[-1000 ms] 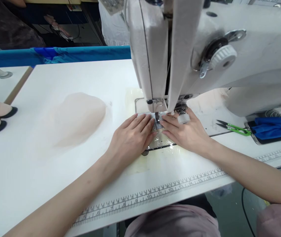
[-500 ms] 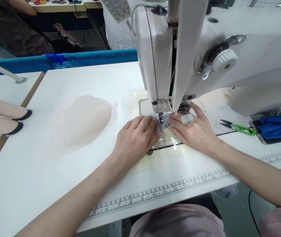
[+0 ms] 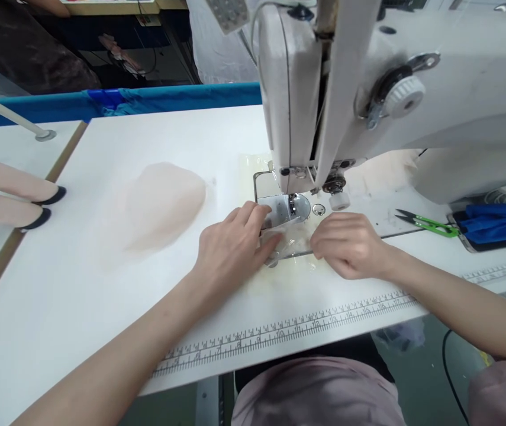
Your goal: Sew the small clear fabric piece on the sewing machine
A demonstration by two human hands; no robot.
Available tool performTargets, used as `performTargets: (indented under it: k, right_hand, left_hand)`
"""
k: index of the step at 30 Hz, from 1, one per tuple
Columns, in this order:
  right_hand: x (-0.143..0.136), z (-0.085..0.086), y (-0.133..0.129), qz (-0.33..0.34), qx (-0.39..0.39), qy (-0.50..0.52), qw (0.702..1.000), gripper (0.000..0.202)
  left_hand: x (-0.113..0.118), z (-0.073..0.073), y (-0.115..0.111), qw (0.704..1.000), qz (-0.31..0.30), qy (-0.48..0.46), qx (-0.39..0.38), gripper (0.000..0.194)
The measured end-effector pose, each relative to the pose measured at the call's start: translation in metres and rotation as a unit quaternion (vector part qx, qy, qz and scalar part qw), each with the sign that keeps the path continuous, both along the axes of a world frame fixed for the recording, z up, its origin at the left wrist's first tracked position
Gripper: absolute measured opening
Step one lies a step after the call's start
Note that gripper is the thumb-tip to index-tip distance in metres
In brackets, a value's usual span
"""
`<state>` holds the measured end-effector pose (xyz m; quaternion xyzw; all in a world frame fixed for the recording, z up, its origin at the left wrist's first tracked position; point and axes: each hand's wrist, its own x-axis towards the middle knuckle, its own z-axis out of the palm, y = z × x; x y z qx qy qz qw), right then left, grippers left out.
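Observation:
A small piece of thin, see-through fabric (image 3: 295, 232) stretches between my hands, just in front of the sewing machine's presser foot (image 3: 292, 204). My left hand (image 3: 235, 242) is at the left side of the needle plate, with its thumb and fingertips on the fabric's left part. Closed in a pinch, my right hand (image 3: 350, 245) grips the right part. The fabric's exact outline is hard to make out against the shiny plate. Above both hands stands the white sewing machine (image 3: 279, 89).
A sheer pinkish fabric piece (image 3: 168, 204) lies flat on the white table at left. Two pale tubes with black ends (image 3: 52, 195) reach in from the left edge. Green-handled thread snips (image 3: 430, 223) and a blue cloth (image 3: 501, 223) lie at right. A printed ruler (image 3: 279, 334) runs along the front edge.
My right hand has drawn back from beside the presser foot toward me and closed. My left hand has slid slightly left, and the see-through fabric now shows between them, in front of the foot.

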<state>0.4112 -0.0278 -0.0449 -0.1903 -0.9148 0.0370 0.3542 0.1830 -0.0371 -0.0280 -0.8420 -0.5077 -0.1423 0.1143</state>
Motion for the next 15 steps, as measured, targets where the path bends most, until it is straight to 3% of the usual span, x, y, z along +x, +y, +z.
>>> performTargets:
  k: [2, 5, 7, 11, 13, 15]
  right_hand:
    - [0.002, 0.001, 0.002, -0.069, -0.030, 0.061, 0.995, 0.034]
    - [0.000, 0.007, -0.001, -0.133, -0.145, 0.127, 0.972, 0.032]
    - [-0.004, 0.012, -0.005, -0.125, -0.276, 0.143, 0.942, 0.028]
    - [-0.011, 0.020, -0.009, -0.058, -0.529, 0.135, 0.836, 0.048]
    - [-0.013, 0.021, -0.007, -0.040, -0.575, 0.147, 0.804, 0.039]
    - [-0.015, 0.019, -0.005, -0.042, -0.574, 0.165, 0.801, 0.019]
  left_hand:
    - [0.002, -0.002, 0.000, 0.996, 0.039, -0.016, -0.081, 0.024]
    - [0.005, -0.002, -0.002, 0.989, 0.038, -0.077, -0.122, 0.022]
    - [0.007, 0.000, -0.003, 0.981, 0.020, -0.128, -0.142, 0.021]
    - [0.012, 0.007, -0.007, 0.946, -0.040, -0.243, -0.211, 0.025]
    - [0.015, 0.010, -0.008, 0.924, -0.064, -0.290, -0.240, 0.029]
    - [0.018, 0.011, -0.009, 0.910, -0.069, -0.320, -0.255, 0.033]
